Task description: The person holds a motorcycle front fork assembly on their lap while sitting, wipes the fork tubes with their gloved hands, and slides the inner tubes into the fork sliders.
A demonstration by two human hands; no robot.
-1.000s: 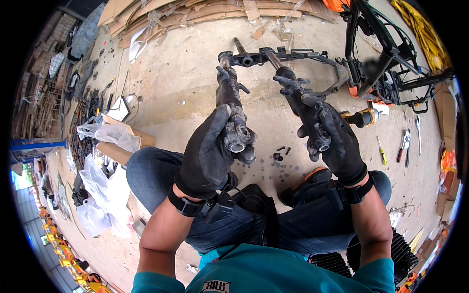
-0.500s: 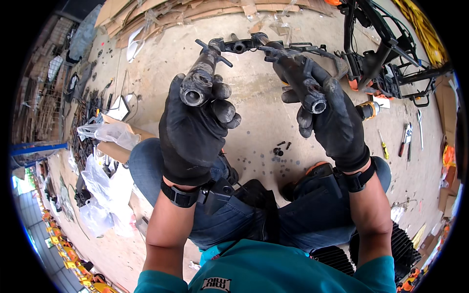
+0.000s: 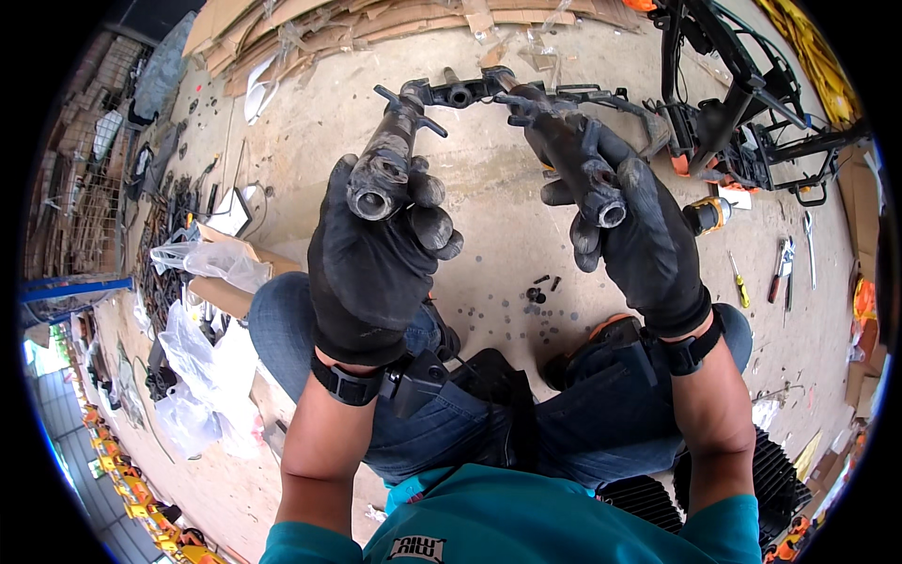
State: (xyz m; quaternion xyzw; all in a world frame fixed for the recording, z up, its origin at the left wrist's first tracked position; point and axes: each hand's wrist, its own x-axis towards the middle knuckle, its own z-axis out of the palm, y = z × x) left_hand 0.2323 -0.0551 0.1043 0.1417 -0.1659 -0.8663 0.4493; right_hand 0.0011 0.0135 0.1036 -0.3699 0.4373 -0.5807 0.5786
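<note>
A worn, dark metal fork-shaped part is held up in front of me, its two thick tubes joined at the far end by a crosspiece. My left hand, in a black glove, is closed around the left tube. The right tube lies in the grip of my right hand, gloved the same way. Both tubes point their round, hollow ends toward me, and small pegs stick out of their sides. Beneath the part, several small black bolts lie on the concrete floor between my feet.
On the right floor are a yellow-and-black power tool, a screwdriver and a wrench. A black metal frame stands far right. Flattened cardboard lies at the back; plastic bags and loose parts lie left.
The near ends of the tubes have dipped slightly toward me, the left one a little more. Both hands keep their grip.
</note>
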